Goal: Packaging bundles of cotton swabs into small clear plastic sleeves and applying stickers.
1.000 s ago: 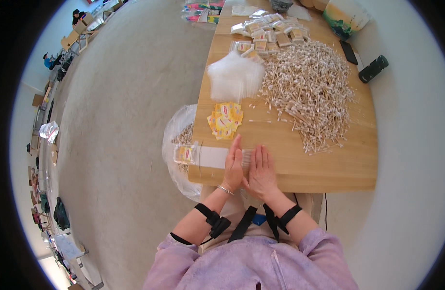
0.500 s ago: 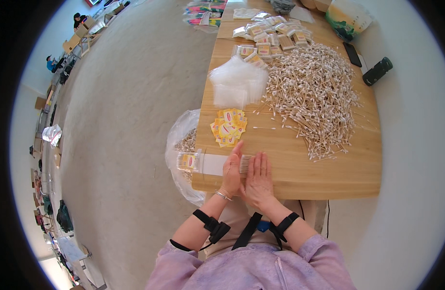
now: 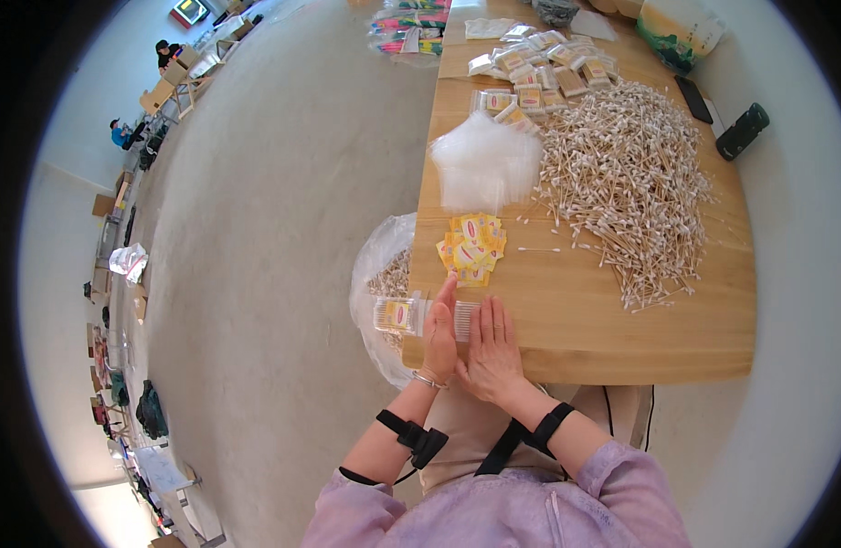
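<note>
A neat row of cotton swabs (image 3: 465, 321) lies on the table between my two hands. My left hand (image 3: 439, 333) stands on its edge along the left side of the row, fingers stretched out. Flat against the right side rests my right hand (image 3: 493, 352), its fingers straight. Left of my left hand, a clear packet of swabs with a yellow label (image 3: 396, 315) lies at the table's left edge, over an open plastic bag. Just beyond my left fingertips is a pile of yellow cards (image 3: 473, 247). Part of the row is hidden by my hands.
A big heap of loose cotton swabs (image 3: 626, 192) covers the table's right side. Clear plastic sleeves (image 3: 487, 164) lie left of it, with filled packets (image 3: 530, 96) behind. A phone (image 3: 692, 99) and a black cylinder (image 3: 742, 131) sit by the wall. The plastic bag (image 3: 365, 274) holds swabs.
The whole view has shifted, with the table now further right. Relative to the table, both hands and the swab row have moved left, nearer the labelled packet, covering the white strip beside it.
</note>
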Demonstrator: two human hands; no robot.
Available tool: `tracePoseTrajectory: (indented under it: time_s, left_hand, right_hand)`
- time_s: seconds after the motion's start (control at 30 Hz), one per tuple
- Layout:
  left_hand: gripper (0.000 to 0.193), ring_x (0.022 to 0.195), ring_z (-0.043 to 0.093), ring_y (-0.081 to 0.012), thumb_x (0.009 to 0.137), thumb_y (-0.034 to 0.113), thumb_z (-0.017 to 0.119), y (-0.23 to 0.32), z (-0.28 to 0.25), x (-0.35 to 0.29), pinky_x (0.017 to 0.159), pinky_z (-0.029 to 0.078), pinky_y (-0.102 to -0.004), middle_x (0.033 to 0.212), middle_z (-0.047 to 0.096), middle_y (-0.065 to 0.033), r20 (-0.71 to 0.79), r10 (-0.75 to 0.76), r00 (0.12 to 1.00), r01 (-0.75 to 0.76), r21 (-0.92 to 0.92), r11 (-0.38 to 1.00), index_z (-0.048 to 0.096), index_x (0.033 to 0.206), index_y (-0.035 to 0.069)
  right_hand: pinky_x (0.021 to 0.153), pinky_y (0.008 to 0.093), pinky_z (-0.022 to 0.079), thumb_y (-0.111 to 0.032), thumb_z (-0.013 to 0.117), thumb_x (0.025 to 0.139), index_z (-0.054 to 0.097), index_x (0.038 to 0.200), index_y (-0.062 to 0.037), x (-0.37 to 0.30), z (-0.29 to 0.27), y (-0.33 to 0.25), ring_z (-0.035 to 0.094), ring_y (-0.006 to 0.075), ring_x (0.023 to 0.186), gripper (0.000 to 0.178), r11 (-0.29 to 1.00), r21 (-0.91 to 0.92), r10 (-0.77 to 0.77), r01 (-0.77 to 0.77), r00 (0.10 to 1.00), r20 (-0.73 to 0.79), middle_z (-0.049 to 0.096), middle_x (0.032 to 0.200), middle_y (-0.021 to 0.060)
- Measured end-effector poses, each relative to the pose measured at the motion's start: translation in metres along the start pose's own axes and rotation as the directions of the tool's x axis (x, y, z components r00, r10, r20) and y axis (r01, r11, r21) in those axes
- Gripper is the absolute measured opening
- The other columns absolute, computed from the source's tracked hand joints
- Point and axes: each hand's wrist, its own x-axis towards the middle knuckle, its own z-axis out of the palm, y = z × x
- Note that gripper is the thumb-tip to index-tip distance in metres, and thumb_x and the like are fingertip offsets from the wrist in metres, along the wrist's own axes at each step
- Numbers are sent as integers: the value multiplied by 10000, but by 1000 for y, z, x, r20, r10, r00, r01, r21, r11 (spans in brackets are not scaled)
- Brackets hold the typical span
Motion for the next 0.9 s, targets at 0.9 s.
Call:
tracePoseTrajectory:
  time_s: [0.9]
  left_hand:
    - [560,1375,247,-216,1014,363,278,9,-21,2,1142,159,-341,1461,311,-141,25,-47,999,48,-40,998,297,1396,-45]
  right_hand:
    - [1140,480,-19,-476,515,807,140,1408,113,14,8,-17,-19,411,1405,921,999,47,22,-22,1000,6,57,1492,294]
